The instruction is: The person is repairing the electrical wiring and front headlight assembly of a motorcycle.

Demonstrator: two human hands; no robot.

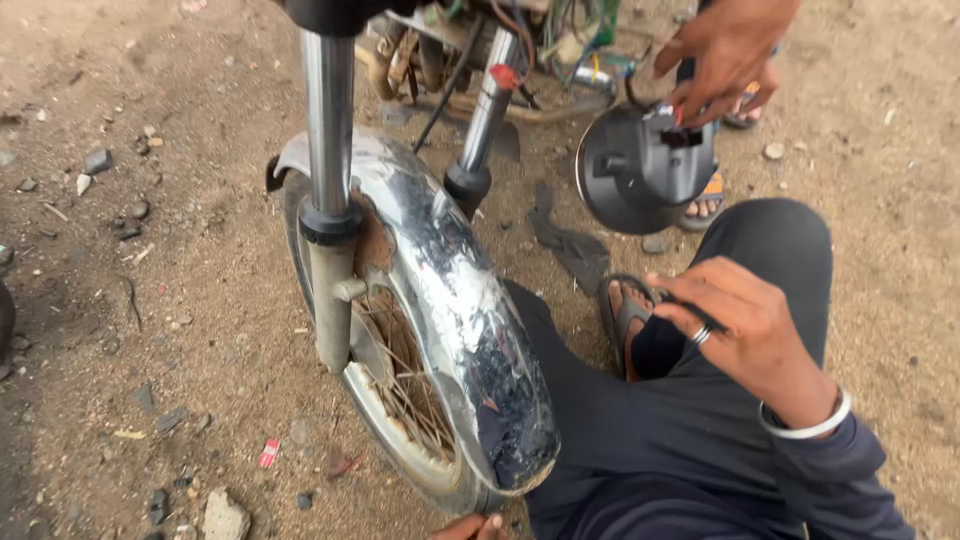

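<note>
My right hand [745, 335], with a ring and a silver bangle, rests over my bent knee and pinches a thin black rod [688, 306] between its fingers. Only the fingertips of my left hand [470, 526] show at the bottom edge, beside the tyre of a motorcycle's front wheel [400, 400]. A chrome mudguard [450, 290] covers the wheel between two fork legs [328, 190]. At the top right, another person's hand [725, 55] grips a black headlight housing [640, 170] with a red connector on its back.
Loose wires [575, 35] hang from the motorcycle's front at the top. The other person's sandalled feet [708, 205] stand behind the housing. My own sandalled foot [625, 310] is beside the wheel. Stones [97, 160] and scraps lie on the dirt ground.
</note>
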